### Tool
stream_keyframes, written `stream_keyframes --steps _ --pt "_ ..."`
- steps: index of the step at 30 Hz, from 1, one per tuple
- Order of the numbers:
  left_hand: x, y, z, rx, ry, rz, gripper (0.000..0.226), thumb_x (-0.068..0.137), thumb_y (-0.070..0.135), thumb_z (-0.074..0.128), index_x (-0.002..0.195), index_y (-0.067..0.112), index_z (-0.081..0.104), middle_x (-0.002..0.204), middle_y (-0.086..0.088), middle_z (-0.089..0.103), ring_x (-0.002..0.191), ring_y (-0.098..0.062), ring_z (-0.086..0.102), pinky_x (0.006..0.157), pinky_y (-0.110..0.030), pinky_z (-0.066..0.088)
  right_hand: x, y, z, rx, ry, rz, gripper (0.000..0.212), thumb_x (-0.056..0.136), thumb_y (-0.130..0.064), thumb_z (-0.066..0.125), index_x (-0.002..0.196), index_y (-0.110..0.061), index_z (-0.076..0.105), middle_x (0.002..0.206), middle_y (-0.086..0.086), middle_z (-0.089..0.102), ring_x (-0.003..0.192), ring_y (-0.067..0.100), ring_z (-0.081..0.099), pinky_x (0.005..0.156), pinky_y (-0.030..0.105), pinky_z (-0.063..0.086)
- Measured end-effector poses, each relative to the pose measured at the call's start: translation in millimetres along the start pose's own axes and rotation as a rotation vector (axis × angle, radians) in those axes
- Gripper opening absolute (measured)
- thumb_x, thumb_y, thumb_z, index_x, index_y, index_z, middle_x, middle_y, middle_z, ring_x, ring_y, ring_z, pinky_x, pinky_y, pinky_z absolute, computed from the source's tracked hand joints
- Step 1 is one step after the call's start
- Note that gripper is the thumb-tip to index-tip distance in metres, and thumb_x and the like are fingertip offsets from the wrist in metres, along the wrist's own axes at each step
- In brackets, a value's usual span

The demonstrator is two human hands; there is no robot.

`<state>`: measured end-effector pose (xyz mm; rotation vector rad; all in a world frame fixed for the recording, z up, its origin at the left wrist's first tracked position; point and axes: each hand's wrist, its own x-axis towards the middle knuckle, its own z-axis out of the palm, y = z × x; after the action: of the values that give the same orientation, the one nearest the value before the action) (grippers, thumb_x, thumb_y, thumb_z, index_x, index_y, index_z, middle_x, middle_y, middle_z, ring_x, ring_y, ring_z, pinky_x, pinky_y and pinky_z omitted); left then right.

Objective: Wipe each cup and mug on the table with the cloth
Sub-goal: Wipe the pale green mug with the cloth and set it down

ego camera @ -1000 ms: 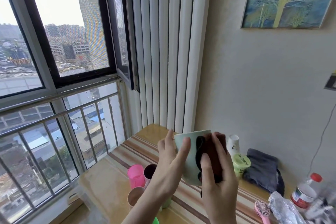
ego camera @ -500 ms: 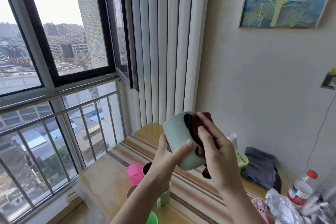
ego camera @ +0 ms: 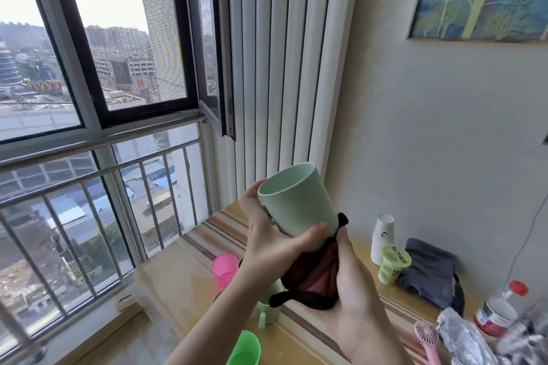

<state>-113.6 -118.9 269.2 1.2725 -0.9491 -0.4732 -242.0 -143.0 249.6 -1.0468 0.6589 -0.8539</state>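
Above table, hands grip mug, cloth.

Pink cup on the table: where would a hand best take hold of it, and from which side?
Probably around the upper wall of the pink cup, coming from above on its window side: it stands upright with no handle showing, and the left hand and other cups crowd its right.

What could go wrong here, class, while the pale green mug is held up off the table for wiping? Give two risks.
1. The pale green mug is held tilted in the air by the left hand alone; the cloth in the right hand presses on its base, so it might slip.
2. The pink cup and bright green cup stand right below; a dropped mug could topple them.
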Motion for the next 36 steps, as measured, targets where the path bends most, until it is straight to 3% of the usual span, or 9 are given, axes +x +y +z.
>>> stream_keyframes --steps 3,5,7,14,21,25,29,32,36 --pt "1 -8 -4 0.096 0.031 0.044 0.107 0.046 0.049 0.091 0.13 0.035 0.026 0.122 0.011 0.052 0.112 -0.008 0.061 0.089 -0.036 0.058 -3 -1 0 -0.096 0.021 -0.059 0.051 0.082 -0.056 0.066 0.113 -0.015 0.07 0.103 0.008 0.077 0.107 0.035 0.069 0.099 0.058 0.049" --pt "3 -13 -11 0.12 0.053 0.026 0.107 0.045 0.05 0.093 0.128 0.039 0.027 0.124 0.006 0.051 0.111 -0.016 0.063 0.084 -0.045 0.061 -8 -1 -3 -0.28 0.096 -0.126 0.025 0.097 -0.032 0.055 0.112 -0.022 0.072 0.096 -0.005 0.079 0.099 0.014 0.073 0.088 0.029 0.057" --pt "4 -18 -18 0.131 0.06 0.02 0.107 0.043 0.051 0.091 0.128 0.039 0.027 0.124 0.001 0.052 0.106 -0.014 0.064 0.08 -0.037 0.063 -11 -5 -7 -0.51 0.134 -0.307 0.029 0.099 -0.024 0.05 0.123 -0.033 0.064 0.107 -0.017 0.075 0.103 -0.008 0.066 0.082 0.004 0.048" --pt "1 -23 -3 -0.055 -0.007 -0.134 0.098 0.044 0.048 0.089 0.127 0.022 0.043 0.122 -0.017 0.059 0.102 -0.027 0.067 0.064 -0.025 0.057 6 1 -5 -0.706 0.027 -0.714 0.047 0.101 -0.023 0.039 0.148 -0.03 0.037 0.157 -0.011 0.035 0.147 0.005 0.028 0.117 0.022 0.028" --pt "1 -41 -9 -0.147 -0.07 -0.239 0.103 0.041 0.039 0.095 0.13 0.023 0.045 0.123 -0.014 0.062 0.112 -0.031 0.066 0.088 -0.049 0.061 12 8 -47 -0.677 0.047 -0.608 0.041 0.098 -0.017 0.045 0.135 -0.033 0.05 0.135 -0.03 0.057 0.129 -0.005 0.05 0.1 0.004 0.038" --pt "-1 -60 4 -0.096 -0.121 -0.269 0.105 0.04 0.035 0.096 0.132 0.02 0.048 0.125 -0.013 0.063 0.112 -0.026 0.067 0.094 -0.047 0.06 26 6 -51 -0.702 -0.005 -0.607 0.044 0.1 -0.014 0.041 0.143 -0.019 0.047 0.146 -0.015 0.051 0.138 -0.001 0.042 0.11 0.013 0.033" --pt "-1 -80 7 -0.184 -0.092 -0.387 0.067 0.066 0.044 0.088 0.125 0.025 0.062 0.115 -0.013 0.073 0.091 -0.009 0.072 0.084 -0.029 0.058 30 28 -78 -0.787 0.03 -0.478 0.042 0.101 -0.014 0.045 0.14 -0.027 0.049 0.138 -0.021 0.056 0.132 -0.002 0.048 0.105 0.008 0.034" --pt "-7 -100 9 -0.138 -0.089 -0.46 0.052 0.071 0.065 0.076 0.112 0.033 0.074 0.102 0.004 0.078 0.085 -0.005 0.068 0.084 -0.027 0.051 26 46 -102 -0.836 0.087 -0.316 0.04 0.101 -0.014 0.046 0.126 -0.044 0.054 0.112 -0.039 0.064 0.098 -0.014 0.06 0.079 -0.003 0.04" --pt "-25 -136 20 -0.102 0.048 -0.54 0.01 0.088 0.031 0.075 0.097 0.028 0.08 0.098 0.004 0.076 0.095 -0.015 0.068 0.085 -0.028 0.053 26 65 -121 -0.891 0.128 -0.194 0.038 0.101 -0.013 0.046 0.128 -0.039 0.05 0.092 -0.067 0.045 0.096 -0.041 0.042 0.077 -0.011 0.031"
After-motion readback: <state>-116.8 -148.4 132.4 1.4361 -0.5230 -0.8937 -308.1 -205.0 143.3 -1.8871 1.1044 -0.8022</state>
